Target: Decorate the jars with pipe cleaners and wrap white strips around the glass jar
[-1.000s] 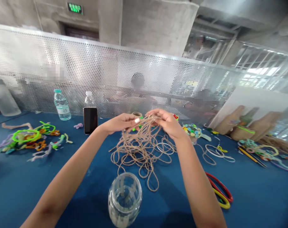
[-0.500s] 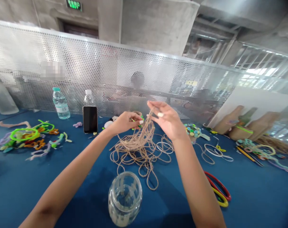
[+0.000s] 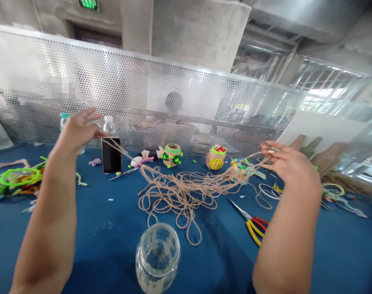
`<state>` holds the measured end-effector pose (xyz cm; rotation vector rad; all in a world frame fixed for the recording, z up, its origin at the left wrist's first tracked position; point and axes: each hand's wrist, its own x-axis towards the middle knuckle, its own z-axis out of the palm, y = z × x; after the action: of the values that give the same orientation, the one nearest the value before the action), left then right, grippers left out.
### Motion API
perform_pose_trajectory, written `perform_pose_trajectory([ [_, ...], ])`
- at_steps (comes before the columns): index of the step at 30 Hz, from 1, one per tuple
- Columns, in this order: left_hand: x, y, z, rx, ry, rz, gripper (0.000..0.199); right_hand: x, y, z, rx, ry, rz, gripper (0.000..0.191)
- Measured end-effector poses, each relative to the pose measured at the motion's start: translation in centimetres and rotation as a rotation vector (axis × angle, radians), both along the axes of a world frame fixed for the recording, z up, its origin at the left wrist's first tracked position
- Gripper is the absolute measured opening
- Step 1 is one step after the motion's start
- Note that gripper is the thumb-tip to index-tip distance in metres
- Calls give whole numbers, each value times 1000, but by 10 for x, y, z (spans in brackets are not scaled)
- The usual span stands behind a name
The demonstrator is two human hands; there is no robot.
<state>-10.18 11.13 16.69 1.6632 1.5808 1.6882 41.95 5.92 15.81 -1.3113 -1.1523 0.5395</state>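
Note:
A loose tangle of brown twine (image 3: pixel 179 190) lies on the blue table, with strands rising from both its sides. My left hand (image 3: pixel 80 128), raised on the left, pinches one stretch of it between thumb and finger. On the right, my right hand (image 3: pixel 284 159) grips other strands, its fingers closed on them. The twine runs slack through the middle between the two hands. Nearest to me stands an open glass jar (image 3: pixel 158 257), upright. Scissors (image 3: pixel 250 220) with red and yellow handles lie beside my right forearm, which hides part of them.
Behind the twine stand twine-wrapped jars, one with green trim (image 3: pixel 172 156) and one with a yellow flower (image 3: pixel 216 158). A phone (image 3: pixel 111 155) leans upright near the water bottles. Colourful pipe cleaners (image 3: pixel 20 177) pile up at the left. A perforated metal screen (image 3: pixel 136 94) borders the table's back.
My hands have moved far apart, the left hand to the left and the right hand to the right. The twine has spread sideways between them, and the decorated jars and scissors now show.

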Motion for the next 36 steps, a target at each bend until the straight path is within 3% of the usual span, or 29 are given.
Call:
perform_pose_trajectory([
  [3, -23, -8, 4, -57, 13, 85, 57, -2, -17, 5, -77, 56, -156, 16],
  [5, -23, -15, 10, -185, 113, -18, 49, -14, -24, 10, -98, -95, -166, 17],
  [7, -6, -24, 16, -212, 176, -229, 41, -32, -25, 14, -90, -224, -97, 18],
  [10, 43, -35, 18, -6, 130, -550, 43, -71, -20, 16, 109, -237, 137, 15],
  [12, 81, -40, 11, 129, 128, -672, 51, -104, -17, 14, 278, -193, 361, 14],
  [15, 131, -43, -9, 120, 258, -836, 59, -152, -17, 9, 364, -190, 672, 18],
  [17, 152, -43, -21, 58, 252, -918, 55, -176, -19, 5, 394, -255, 795, 23],
  [19, 163, -42, -28, -17, 125, -929, 42, -189, -18, 1, 385, -294, 831, 28],
  [23, 167, -38, -27, -132, -160, -871, 23, -194, -7, -6, 361, -194, 857, 42],
  [26, 169, -34, -28, -133, -197, -847, 36, -196, -1, -10, 393, -124, 928, 52],
  [29, 176, -32, -35, -134, -201, -917, 51, -199, -4, -10, 376, -108, 979, 54],
  [34, 185, -34, -41, -57, -327, -965, 51, -200, -9, -9, 314, -120, 1009, 54],
  [36, 184, -36, -38, -92, -373, -986, 43, -198, -10, -7, 326, -160, 989, 52],
])
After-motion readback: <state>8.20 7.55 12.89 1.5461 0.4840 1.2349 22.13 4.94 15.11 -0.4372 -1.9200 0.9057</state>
